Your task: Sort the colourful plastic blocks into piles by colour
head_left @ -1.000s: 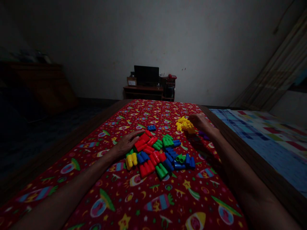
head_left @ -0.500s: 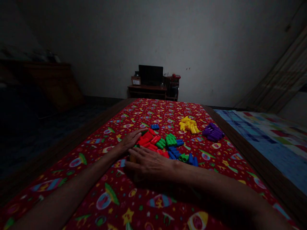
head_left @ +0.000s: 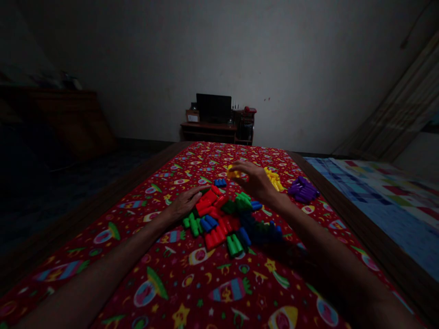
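Raised over the red patterned cloth (head_left: 164, 265), my right hand (head_left: 255, 180) pinches a yellow plastic piece (head_left: 233, 172) between thumb and fingers. My left hand (head_left: 185, 203) lies flat with fingers stretched out, at the left edge of a mixed pile. Red pieces (head_left: 216, 237) spread through that pile, among green pieces (head_left: 235, 245) and blue pieces (head_left: 208, 223). One blue piece (head_left: 220, 183) sits apart, beyond the pile. Behind my right hand is a yellow heap (head_left: 274, 179), partly hidden by it. A purple heap (head_left: 303, 189) rests farther right.
A desk (head_left: 209, 131) with a dark monitor (head_left: 213, 108) stands against the far wall. To the right lies a blue checked cloth (head_left: 356, 196); a wooden cabinet (head_left: 68, 119) is at the left. The room is dim.
My right hand has moved from the pile's near left side up and away to the right, carrying a yellow piece. More of the pile shows. My left hand stays nearly in place.
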{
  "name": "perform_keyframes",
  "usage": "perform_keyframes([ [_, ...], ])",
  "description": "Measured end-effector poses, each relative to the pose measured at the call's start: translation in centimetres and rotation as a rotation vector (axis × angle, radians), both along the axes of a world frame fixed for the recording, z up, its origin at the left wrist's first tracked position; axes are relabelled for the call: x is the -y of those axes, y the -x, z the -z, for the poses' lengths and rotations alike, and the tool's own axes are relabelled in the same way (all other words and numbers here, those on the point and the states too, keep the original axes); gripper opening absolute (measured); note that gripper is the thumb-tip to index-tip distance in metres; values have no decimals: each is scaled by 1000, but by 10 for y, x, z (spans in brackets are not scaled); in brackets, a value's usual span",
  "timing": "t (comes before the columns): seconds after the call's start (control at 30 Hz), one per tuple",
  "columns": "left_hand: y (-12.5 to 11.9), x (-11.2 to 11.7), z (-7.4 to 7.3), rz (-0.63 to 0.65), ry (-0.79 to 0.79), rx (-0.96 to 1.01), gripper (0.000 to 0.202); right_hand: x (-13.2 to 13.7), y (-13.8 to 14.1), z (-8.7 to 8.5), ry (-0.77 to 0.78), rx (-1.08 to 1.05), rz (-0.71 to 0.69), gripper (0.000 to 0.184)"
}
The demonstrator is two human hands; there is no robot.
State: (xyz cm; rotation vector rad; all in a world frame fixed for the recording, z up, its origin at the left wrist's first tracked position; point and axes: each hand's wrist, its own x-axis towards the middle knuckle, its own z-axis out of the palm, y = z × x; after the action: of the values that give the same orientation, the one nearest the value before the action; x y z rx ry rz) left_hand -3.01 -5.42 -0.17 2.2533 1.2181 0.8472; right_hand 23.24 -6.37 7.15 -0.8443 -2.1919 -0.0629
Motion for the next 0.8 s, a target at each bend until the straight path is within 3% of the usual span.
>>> perform_keyframes([
  [0.07, 0, 0, -1, 17, -13, -8, 56, -20, -36, -4, 63, -61, 246, 18],
  [0.17, -1, 1, -3, 11, -26, -18, 57, -38, -79, 5, 130, -52, 561, 21],
  [0.27, -1, 2, -4, -3, -12, -29, 57, -46, -100, 22, 177, 2, 688, 21],
  [0.4, -2, 3, -5, -8, -9, -32, 58, -51, -107, 31, 244, 58, 670, 19],
  [0.6, -1, 3, -4, -2, -6, -22, 58, -51, -126, 5, 332, 106, 547, 29],
  [0.7, -1, 2, -3, -7, -1, -20, 58, -46, -132, -1, 488, 222, 511, 56],
  [0.8, -1, 1, -3, -12, 5, -15, 59, -41, -129, 8, 639, 353, 506, 92],
])
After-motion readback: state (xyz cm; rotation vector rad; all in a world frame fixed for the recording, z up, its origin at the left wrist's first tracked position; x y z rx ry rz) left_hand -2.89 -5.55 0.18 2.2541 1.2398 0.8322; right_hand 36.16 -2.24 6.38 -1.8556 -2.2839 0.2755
